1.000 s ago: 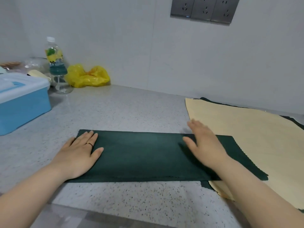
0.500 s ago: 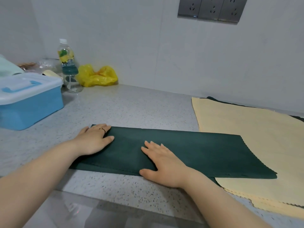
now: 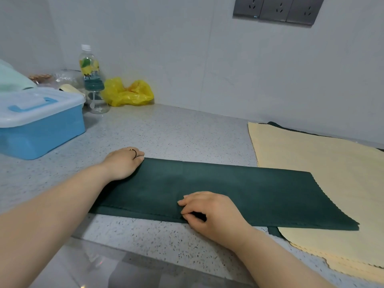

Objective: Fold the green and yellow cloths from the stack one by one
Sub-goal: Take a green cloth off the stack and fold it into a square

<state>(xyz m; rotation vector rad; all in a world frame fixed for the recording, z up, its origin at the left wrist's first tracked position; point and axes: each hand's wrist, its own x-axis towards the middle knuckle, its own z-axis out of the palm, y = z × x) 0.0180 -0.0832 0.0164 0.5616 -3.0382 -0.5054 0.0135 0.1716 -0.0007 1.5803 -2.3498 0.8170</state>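
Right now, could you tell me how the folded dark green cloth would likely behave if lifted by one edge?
Probably floppy: the dark green cloth lies flat in thin layers, so it would likely droop. Likely light too, since the right hand pinches its near edge with fingertips.

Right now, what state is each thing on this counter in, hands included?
Dark green cloth: folded into a long strip, flat, right end overlapping the stack.
Pale yellow cloth stack: unfolded, flat.
Blue plastic box: lid on.
Clear plastic bottle: upright, capped.
Yellow plastic bag: crumpled.
Left hand: on cloth's left end, grip unclear.
Right hand: pinching cloth's near edge.
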